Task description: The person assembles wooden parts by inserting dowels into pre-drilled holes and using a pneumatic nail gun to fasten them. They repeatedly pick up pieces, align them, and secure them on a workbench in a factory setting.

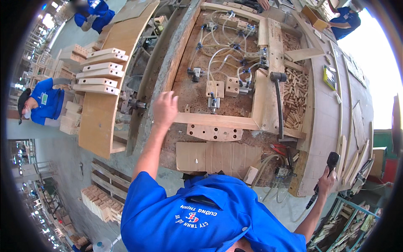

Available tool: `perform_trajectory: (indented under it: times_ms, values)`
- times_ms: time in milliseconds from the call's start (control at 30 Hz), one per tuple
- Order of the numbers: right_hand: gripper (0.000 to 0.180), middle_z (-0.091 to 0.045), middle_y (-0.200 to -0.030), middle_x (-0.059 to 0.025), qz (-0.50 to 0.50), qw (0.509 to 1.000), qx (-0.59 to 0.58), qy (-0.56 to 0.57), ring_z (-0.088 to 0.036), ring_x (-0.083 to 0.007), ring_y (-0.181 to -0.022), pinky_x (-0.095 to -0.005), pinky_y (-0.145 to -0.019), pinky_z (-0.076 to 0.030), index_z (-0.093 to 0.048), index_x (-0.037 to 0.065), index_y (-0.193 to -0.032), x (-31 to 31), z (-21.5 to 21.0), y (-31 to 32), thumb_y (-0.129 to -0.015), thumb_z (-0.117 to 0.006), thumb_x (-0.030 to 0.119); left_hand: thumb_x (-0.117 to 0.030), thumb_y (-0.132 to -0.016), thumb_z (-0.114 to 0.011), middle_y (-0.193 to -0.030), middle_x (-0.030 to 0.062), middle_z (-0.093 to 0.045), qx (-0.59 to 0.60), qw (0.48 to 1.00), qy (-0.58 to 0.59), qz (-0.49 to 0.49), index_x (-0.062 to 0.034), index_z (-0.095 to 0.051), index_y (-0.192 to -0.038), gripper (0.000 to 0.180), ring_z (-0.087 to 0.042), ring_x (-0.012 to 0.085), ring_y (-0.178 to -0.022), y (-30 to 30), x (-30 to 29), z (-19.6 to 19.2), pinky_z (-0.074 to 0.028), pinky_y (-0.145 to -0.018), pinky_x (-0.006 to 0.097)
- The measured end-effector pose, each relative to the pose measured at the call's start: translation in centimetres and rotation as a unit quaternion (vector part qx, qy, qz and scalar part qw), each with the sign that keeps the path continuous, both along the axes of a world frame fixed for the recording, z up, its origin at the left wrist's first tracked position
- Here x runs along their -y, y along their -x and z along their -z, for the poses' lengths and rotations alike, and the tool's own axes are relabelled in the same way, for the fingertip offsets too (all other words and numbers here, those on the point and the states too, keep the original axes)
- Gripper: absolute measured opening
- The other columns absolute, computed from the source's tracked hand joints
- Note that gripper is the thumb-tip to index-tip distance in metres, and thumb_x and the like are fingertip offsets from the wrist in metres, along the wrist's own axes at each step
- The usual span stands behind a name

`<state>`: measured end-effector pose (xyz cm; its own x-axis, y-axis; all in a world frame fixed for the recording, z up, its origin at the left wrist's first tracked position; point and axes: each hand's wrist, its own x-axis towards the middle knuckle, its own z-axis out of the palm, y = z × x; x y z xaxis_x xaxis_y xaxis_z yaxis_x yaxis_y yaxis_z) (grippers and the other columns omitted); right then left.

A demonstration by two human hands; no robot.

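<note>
Wooden bin [310, 105], apparently dowels [295, 94] inside, frame [222, 120] nearby

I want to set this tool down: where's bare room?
The grey tabletop between the dowel bin and the wooden strips; the near end of the brown board, this side of the wood pieces. Crowded: inside the wooden frame, with blocks and hoses.

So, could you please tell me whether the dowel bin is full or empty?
Well stocked: loose wooden dowels lie heaped inside the bin; brimful or not, I cannot tell.
</note>
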<state>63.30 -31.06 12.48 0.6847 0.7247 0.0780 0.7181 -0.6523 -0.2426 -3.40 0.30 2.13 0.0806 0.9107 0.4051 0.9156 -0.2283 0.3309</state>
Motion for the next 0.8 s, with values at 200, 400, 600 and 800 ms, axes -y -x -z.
perform_trajectory:
  times_ms: [200, 400, 600, 800]
  values:
    - [0.062, -0.053, -0.143, -0.0329, -0.059, 0.985, 0.127, 0.102, -0.056, -0.0491, -0.133, -0.05, -0.113, -0.048, -0.045, -0.012, -0.153, 1.1, 5.5, -5.1, -0.106, -0.061, 0.025, -0.019, -0.1, -0.071, -0.112, 0.0196, -0.074, 0.097, 0.99, 0.083, 0.056, -0.0005, -0.072, -0.12, 0.027, -0.073, 0.0388, -0.102, -2.0, 0.9, 0.5, -0.059, -0.09, 0.046]
    - [0.065, -0.053, -0.15, -0.0243, -0.054, 0.978, 0.186, 0.079, -0.054, -0.0447, -0.137, -0.0487, -0.113, -0.049, -0.045, -0.003, -0.157, 1.5, 6.4, -7.4, -0.103, -0.066, 0.027, -0.018, -0.1, -0.069, -0.134, 0.0268, -0.064, 0.096, 0.995, 0.006, 0.038, 0.0027, -0.061, -0.137, 0.043, -0.063, 0.0445, -0.123, -8.1, -7.1, 2.4, -0.052, -0.104, 0.051]
    - [0.062, -0.06, -0.143, -0.0196, 0.001, 0.968, 0.248, 0.044, -0.059, -0.0394, -0.129, -0.05, -0.107, -0.05, -0.052, 0.005, -0.154, 1.0, 6.6, -2.4, -0.099, -0.072, 0.026, -0.021, -0.1, -0.063, -0.135, 0.0244, -0.066, -0.005, 0.991, 0.122, 0.059, -0.0011, -0.065, -0.135, 0.04, -0.062, 0.0423, -0.127, -8.0, -12.6, 4.0, -0.05, -0.109, 0.051]
    - [0.05, -0.066, -0.129, -0.0206, 0.098, 0.99, -0.051, -0.087, -0.062, -0.0388, -0.124, -0.0488, -0.106, -0.049, -0.06, -0.003, -0.142, 5.9, 10.1, 10.3, -0.096, -0.073, 0.014, -0.017, -0.099, -0.065, -0.137, 0.0243, -0.065, 0.003, 0.988, 0.143, 0.062, 0.0011, -0.064, -0.138, 0.043, -0.063, 0.0415, -0.128, -8.9, -11.6, 5.0, -0.05, -0.111, 0.048]
